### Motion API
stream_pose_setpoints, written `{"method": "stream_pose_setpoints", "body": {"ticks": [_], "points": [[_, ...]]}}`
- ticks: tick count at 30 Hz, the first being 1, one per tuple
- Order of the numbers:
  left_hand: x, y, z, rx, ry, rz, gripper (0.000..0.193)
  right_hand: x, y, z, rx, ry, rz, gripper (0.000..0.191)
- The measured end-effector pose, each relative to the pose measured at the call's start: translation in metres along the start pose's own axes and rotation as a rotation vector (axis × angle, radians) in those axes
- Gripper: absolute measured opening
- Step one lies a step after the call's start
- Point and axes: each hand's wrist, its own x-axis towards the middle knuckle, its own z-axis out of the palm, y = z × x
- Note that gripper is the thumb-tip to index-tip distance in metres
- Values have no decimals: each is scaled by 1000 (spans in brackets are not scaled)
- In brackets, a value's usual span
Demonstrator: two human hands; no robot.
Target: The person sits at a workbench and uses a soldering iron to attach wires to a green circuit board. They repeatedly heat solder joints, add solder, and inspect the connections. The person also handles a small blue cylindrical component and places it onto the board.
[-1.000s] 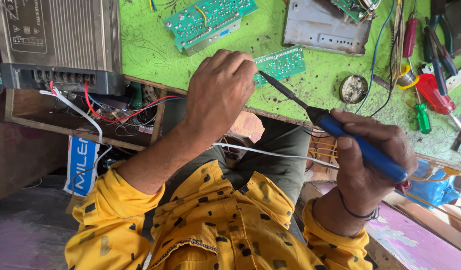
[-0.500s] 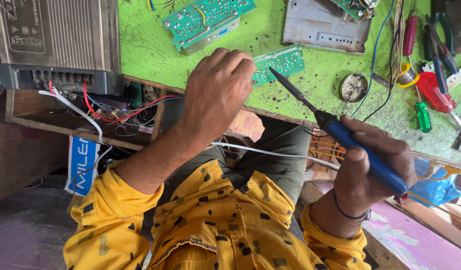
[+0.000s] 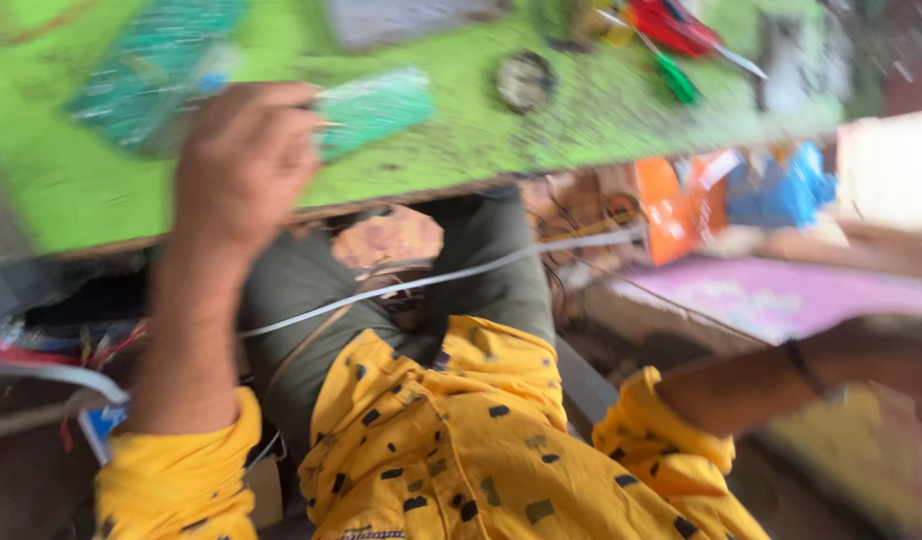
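left hand (image 3: 243, 160): my fingers curled on small green circuit board (image 3: 373, 108), pinning it to green counter (image 3: 81, 180)
right hand: out of frame right, fingers untellable
white wire (image 3: 431, 280): crosses my lap

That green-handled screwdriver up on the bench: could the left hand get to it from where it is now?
Probably yes. The left hand rests on the small green circuit board, and the green bench top between it and the green-handled screwdriver looks bare apart from a round tin. The picture is blurred, though.
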Motion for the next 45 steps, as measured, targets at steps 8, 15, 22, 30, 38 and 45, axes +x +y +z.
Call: {"method": "stream_pose_setpoints", "body": {"ticks": [8,15,22,30,38,45], "points": [[-11,30,-17,17,-124,45,71,53,52,19,198,21,-131,56],[-32,38,-24,10,-127,-37,56,58,5,83,276,-155,-231,58],[-36,32,-24,-96,-135,-49,61,27,-8,64,437,-566,469,48],[-36,21,-21,-46,-89,-52,87,-111,29,70,392,-834,821,57],[-40,14,-19,-7,-49,-78,69,-132,19,76,244,-647,227,70],[-36,15,-17,-89,-28,-67,73,-278,-127,78,379,-1036,-566,68]]}}
